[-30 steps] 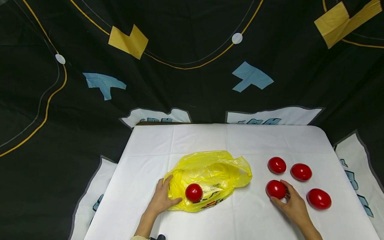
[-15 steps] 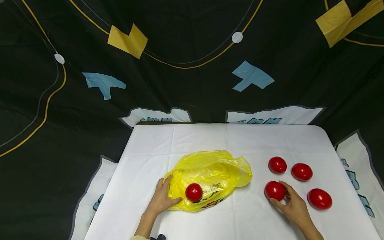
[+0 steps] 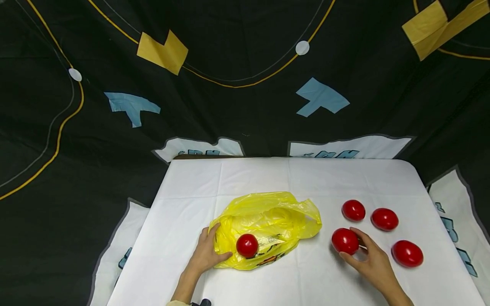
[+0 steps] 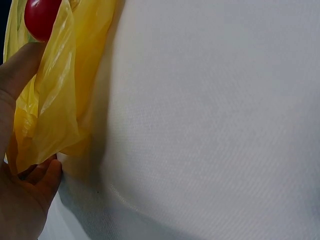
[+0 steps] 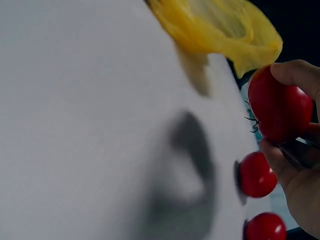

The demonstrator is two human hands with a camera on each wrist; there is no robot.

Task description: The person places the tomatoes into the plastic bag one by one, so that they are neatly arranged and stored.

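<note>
My right hand [image 3: 373, 263] holds a red tomato [image 3: 344, 241] between thumb and fingertips, above the white cloth. A dark stem end shows on this tomato [image 5: 280, 105] in the right wrist view, and a shadow lies apart from it on the cloth. Over to the left, a crumpled yellow plastic bag [image 3: 275, 212] lies on its side. My left hand [image 3: 206, 254] grips the bag's left end, with the thumb on the near side and the fingers at the far side. Another tomato [image 3: 247, 245] sits at the bag, close to the left thumb.
Beyond the right hand lie two tomatoes, one on the left [image 3: 353, 211] and one on the right [image 3: 384, 219]. A third loose tomato [image 3: 407, 253] is to the hand's right. The white-covered table [image 3: 260, 174] ends at a black curtain [image 3: 245, 114] behind.
My right hand has raised the tomato and moved it a little left, away from the other loose tomatoes. The left hand and the bag have stayed put.
</note>
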